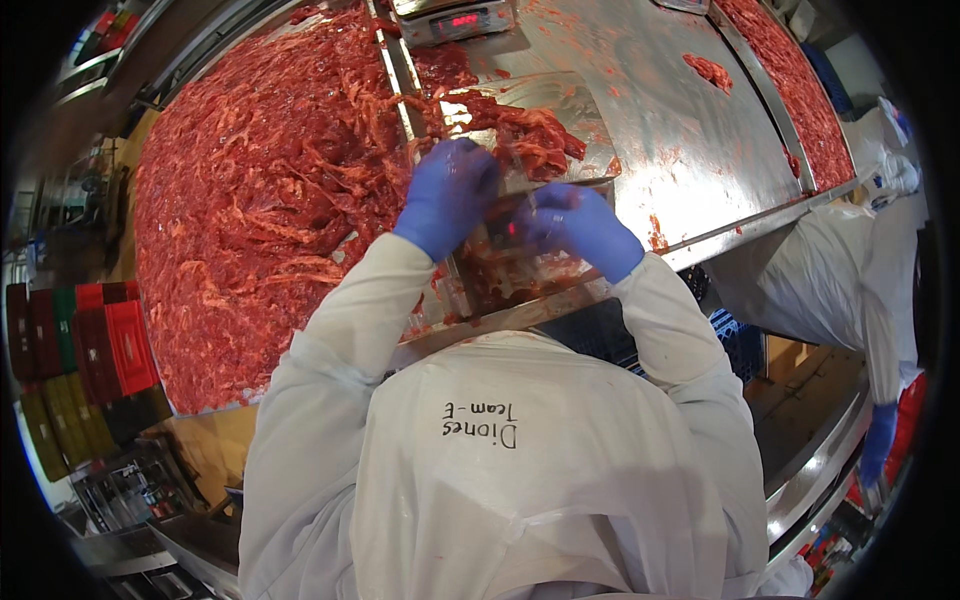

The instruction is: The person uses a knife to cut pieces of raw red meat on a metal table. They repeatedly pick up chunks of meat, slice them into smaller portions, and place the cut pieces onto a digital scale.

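head: right hand [585, 227] near table edge [740, 232]

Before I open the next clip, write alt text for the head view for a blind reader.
A blue-gloved left hand and right hand are close together over a metal table, beside a heap of raw red meat on the left. A scale sits farther back; a co-worker in white is at right.

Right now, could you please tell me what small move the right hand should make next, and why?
Probably ease the right hand forward to the meat strips on the shiny tray; they lie just beyond the hand, though blur hides whether it holds anything.
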`<state>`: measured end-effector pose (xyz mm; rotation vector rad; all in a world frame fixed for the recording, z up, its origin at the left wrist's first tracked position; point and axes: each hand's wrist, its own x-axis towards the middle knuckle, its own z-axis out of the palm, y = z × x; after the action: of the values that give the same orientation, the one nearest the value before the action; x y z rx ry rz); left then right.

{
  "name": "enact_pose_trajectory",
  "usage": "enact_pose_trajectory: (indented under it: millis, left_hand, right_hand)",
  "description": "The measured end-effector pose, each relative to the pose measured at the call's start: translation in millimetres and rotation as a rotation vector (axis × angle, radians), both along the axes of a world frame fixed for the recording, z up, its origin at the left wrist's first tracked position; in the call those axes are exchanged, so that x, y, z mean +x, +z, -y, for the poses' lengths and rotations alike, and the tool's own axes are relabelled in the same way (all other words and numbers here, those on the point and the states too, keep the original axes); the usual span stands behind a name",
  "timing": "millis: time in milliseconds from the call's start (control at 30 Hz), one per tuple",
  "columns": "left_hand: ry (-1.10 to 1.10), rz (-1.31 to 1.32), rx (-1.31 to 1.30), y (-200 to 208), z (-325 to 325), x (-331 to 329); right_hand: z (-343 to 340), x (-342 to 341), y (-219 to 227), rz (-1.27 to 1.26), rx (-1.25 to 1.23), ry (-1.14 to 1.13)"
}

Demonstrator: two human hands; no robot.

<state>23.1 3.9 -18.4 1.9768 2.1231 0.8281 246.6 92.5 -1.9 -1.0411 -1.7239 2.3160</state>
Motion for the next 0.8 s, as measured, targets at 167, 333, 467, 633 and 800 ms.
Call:
enact_pose_trajectory:
  millis: [167,333,467,633,800]
  left_hand:
    - [0.011,0.097,0.056,8.9,24.9,-11.0]
    - [-0.015,0.024,0.002,2.8,2.5,6.6]
    - [-0.028,0.042,-0.011,2.0,16.7,4.9]
    - [0.008,0.126,0.046,-4.8,27.9,-2.1]
    - [-0.094,0.174,-0.048,2.2,55.6,-2.1]
  right_hand:
    - [-6.4,50.9,-17.8,-0.121,0.006,0.079]
    - [-6.3,10.6,-7.6,-0.046,-0.246,0.053]
    - [-17.0,1.5,-5.6,-0.058,-0.202,0.091]
    - [-12.8,-4.3,0.1,-0.05,-0.352,0.095]
    - [-25.8,-37.4,-9.5,-0.035,-0.292,0.035]
